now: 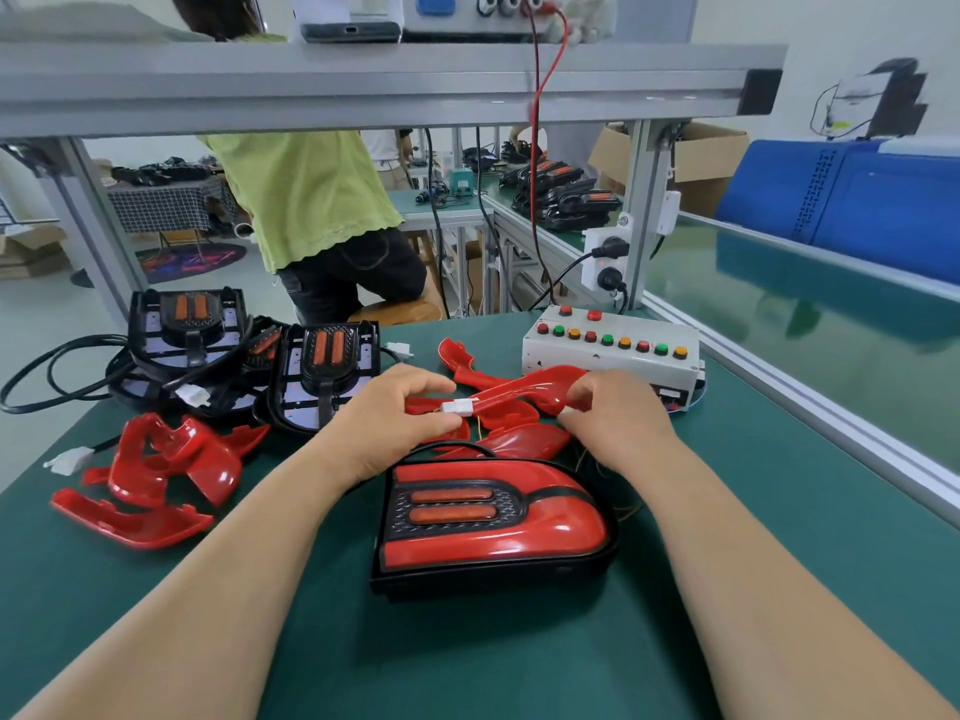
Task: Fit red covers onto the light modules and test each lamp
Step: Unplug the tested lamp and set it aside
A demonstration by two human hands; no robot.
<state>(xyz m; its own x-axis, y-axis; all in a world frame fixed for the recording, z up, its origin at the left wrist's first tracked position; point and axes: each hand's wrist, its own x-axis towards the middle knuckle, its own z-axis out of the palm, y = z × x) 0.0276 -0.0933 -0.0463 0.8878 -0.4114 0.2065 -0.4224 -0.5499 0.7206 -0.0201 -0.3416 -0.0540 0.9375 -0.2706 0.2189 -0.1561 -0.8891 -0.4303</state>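
Observation:
A lamp point(493, 522) with its red cover fitted lies on the green table between my forearms. Just beyond it, my left hand point(395, 418) pinches a white plug point(460, 406) on the lamp's black cable. My right hand point(615, 415) pinches a second white connector point(571, 409) a short way to the right; the two plugs are apart. Loose red covers point(509, 402) lie under and behind my hands. More red covers point(161, 475) are piled at the left. Uncovered black light modules point(324, 376) with cables stand at the back left.
A white test box point(610, 348) with red, green and amber buttons sits at the back right. A socket strip point(605, 259) hangs on the frame post. A person in a green top sits beyond the table. An aluminium rail point(831, 402) borders the table's right side.

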